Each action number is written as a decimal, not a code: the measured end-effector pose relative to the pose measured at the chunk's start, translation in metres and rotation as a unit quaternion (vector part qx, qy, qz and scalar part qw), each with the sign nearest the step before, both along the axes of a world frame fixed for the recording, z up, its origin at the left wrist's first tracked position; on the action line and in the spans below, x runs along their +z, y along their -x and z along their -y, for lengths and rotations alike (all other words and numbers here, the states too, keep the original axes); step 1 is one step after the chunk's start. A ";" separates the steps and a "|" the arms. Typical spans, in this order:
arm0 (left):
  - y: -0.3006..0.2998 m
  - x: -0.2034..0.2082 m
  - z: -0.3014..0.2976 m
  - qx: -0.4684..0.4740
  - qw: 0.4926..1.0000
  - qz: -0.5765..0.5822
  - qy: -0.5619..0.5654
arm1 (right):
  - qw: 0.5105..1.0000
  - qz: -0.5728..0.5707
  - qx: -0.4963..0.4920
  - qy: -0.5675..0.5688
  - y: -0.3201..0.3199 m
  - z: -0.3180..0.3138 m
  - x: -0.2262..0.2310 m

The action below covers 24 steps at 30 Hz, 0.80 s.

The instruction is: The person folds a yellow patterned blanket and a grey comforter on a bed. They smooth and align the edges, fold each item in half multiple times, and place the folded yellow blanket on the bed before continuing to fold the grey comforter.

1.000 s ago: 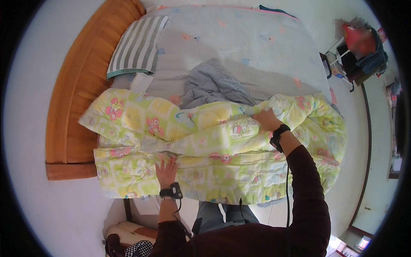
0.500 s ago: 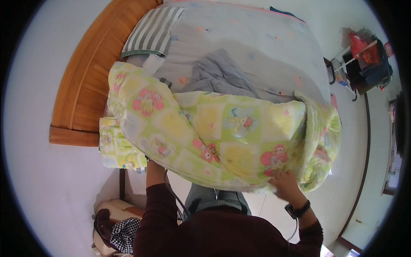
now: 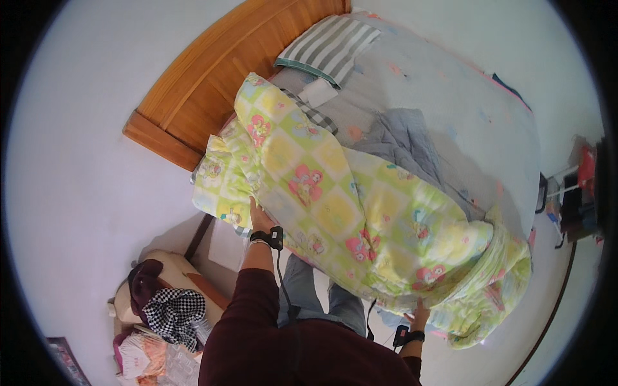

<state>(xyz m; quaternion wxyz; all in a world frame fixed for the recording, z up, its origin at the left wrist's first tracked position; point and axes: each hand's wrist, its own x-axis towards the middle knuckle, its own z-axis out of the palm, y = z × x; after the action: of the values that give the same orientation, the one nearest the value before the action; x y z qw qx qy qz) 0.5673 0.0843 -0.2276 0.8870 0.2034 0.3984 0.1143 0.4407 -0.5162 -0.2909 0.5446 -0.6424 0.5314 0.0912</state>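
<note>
Head view: you're standing at the bed's [image 3: 476, 109] near long edge, and the yellow-green quilt [image 3: 328, 202] is lying along that edge, its hem hanging over. Your left hand [image 3: 261, 222] is touching the quilt by the headboard-end near corner; its fingers are looking extended, but you're partly covering them, so can't tell if they're grasping. Your right hand [image 3: 420, 314] is meeting the hem further toward the foot; its fingers are partly hidden, grip can't be told. You're probably spacing the hands widely so both ends of the long hem are supported. The overhang is likely putting the hem within your reach.

The quilt's long axis is running from the headboard [image 3: 206, 83] toward the foot, roughly along the near edge; its upper end is pointing at the headboard, its bunched end toward the foot-end near corner. The grey blanket [image 3: 409, 138] is lying beyond it, the striped pillow [image 3: 331, 48] sitting against the headboard.
</note>
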 end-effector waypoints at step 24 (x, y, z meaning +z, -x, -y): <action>-0.124 0.112 -0.212 0.027 0.913 0.084 -0.398 | 0.934 0.330 -0.043 0.128 -0.271 0.044 0.200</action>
<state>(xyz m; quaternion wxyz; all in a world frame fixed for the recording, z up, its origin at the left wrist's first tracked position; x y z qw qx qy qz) 0.6912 0.2966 -0.1152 0.7594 0.5184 0.2488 0.3043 0.7115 -0.5603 -0.0909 0.6061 -0.6772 0.3556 -0.2183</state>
